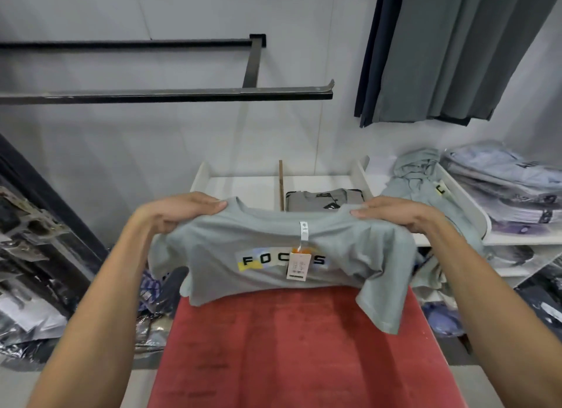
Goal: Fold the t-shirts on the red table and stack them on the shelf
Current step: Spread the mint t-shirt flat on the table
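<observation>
- Red table (304, 347) is the closest thing, running from the bottom of the view up to the shirt
- A grey-green t-shirt (267, 246) with the word FOCUS on it is held up over the far end of the table; its bottom part lies on the red top and one sleeve hangs down on the right
- The shirt stretches side to side between both hands, so its long way runs left to right
- The left hand (179, 213) pinches the left shoulder by the neck, with fingers on top and thumb under the cloth
- The right hand (392, 214) pinches the right shoulder the same way; neither grip is loose
- Both hands look about as near to the shirt as each other
- A paper tag (296, 266) hangs from the neck over the print
- Just behind the shirt is the white shelf (243, 185) with a folded shirt (322, 199) already on it
- The shirt probably has to come down flat toward the person before folding
</observation>
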